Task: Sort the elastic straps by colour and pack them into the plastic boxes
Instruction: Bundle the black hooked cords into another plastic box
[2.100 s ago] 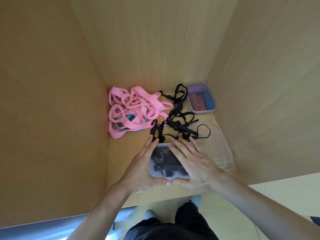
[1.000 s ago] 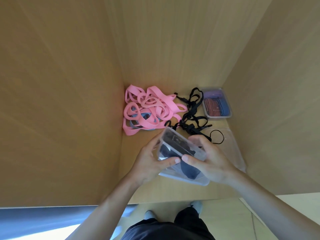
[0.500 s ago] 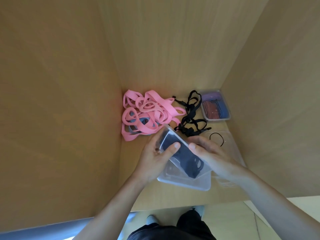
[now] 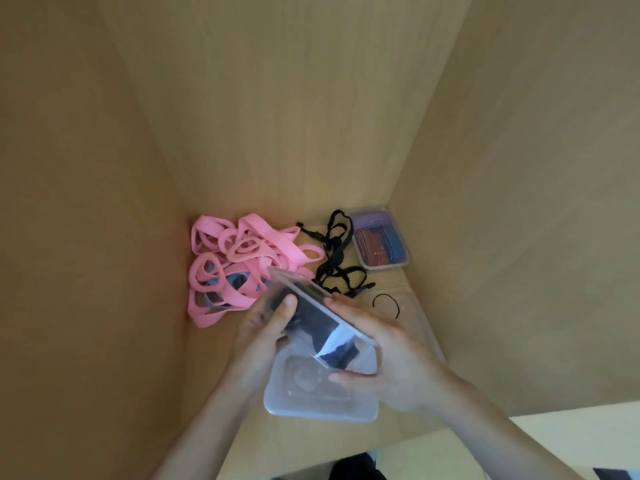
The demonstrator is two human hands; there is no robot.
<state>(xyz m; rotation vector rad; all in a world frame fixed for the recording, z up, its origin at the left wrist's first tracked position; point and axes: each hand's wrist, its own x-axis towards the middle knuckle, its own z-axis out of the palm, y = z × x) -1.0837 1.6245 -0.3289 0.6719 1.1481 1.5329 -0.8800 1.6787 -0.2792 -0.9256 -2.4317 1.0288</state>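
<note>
Sorting looks about midway: pink straps (image 4: 239,261) lie heaped at the left, untouched. The left hand (image 4: 263,334) and right hand (image 4: 391,362) both curl round a tilted clear box (image 4: 311,389) already holding black straps (image 4: 311,317). Beyond it loose black straps (image 4: 337,268) lie tangled, likely needing teasing apart; a black loop (image 4: 386,303) lies nearby, and a filled box (image 4: 381,242) of mixed colours stands far right.

Wooden cabinet (image 4: 294,116); dark trousers (image 4: 356,470) below

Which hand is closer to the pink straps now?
Left. The left hand grips the clear box right beside the pink straps; the right hand holds its far side, farther away.
</note>
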